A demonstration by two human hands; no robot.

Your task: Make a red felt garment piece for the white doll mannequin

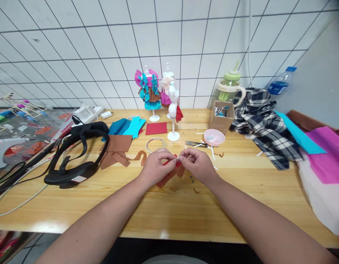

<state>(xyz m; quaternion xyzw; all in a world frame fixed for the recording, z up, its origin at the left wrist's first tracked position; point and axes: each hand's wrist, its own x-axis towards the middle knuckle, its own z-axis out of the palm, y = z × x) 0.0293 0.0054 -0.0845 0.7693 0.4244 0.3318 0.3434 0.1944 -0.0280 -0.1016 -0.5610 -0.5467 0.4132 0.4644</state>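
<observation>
Near table centre, left hand (155,165) and right hand (198,165) both pinched shut on small red-and-brown felt piece (172,173); looked soft, floppy, featherlight, best held by edges.

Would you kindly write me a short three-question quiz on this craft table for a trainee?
1. True or false: both hands, the left hand and the right hand, pinch the red fabric piece.
2. Which lies nearest the pink dish? A) scissors B) headset C) water bottle
3. Fill in: the white ring lies flat on the ____.

Key
1. True; the fingertips meet over it at the middle of the table.
2. A; the scissors lie just left of the dish.
3. Table, just beyond the hands.
</observation>
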